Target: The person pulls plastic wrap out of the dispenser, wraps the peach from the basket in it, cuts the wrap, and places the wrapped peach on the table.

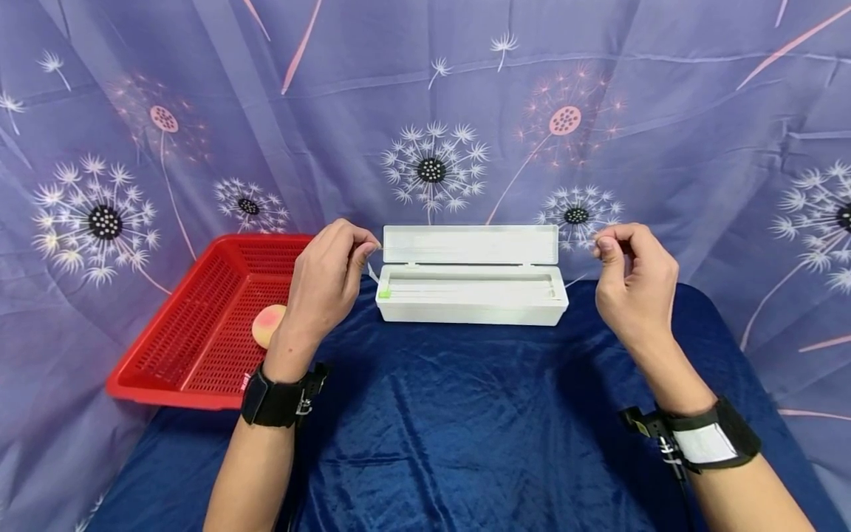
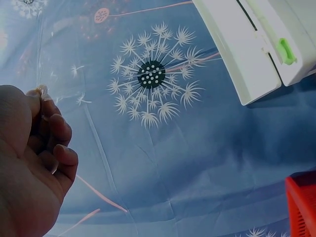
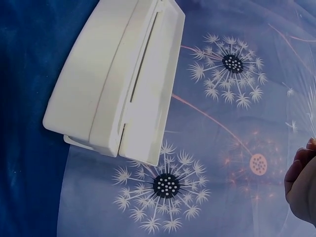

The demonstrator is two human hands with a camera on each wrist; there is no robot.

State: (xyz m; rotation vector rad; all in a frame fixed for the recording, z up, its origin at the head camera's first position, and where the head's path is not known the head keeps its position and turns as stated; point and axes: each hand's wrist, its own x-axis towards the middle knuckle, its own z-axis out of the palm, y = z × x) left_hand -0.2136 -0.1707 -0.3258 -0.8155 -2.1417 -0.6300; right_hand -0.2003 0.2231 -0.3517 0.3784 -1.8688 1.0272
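A white plastic-wrap dispenser box point(image 1: 472, 313) stands at the back of the table, its lid point(image 1: 470, 244) tipped up. A green slider point(image 2: 285, 51) sits at the left end of its front part. My left hand point(image 1: 324, 281) is raised beside the box's left end and pinches a corner of clear plastic wrap point(image 2: 45, 93) between thumb and forefinger. To the right of the box my right hand point(image 1: 634, 284) is raised at a like height, thumb and forefinger pinched together. Faint clear streaks run from its fingertips in the right wrist view. Between the hands the wrap is too transparent to trace.
A red perforated basket point(image 1: 166, 397) stands at the left, partly behind my left forearm. In it lies a peach point(image 1: 267, 325), partly hidden by my left hand. Dark blue cloth point(image 1: 425, 414) covers the table, and a purple dandelion-print curtain point(image 1: 372, 103) hangs behind.
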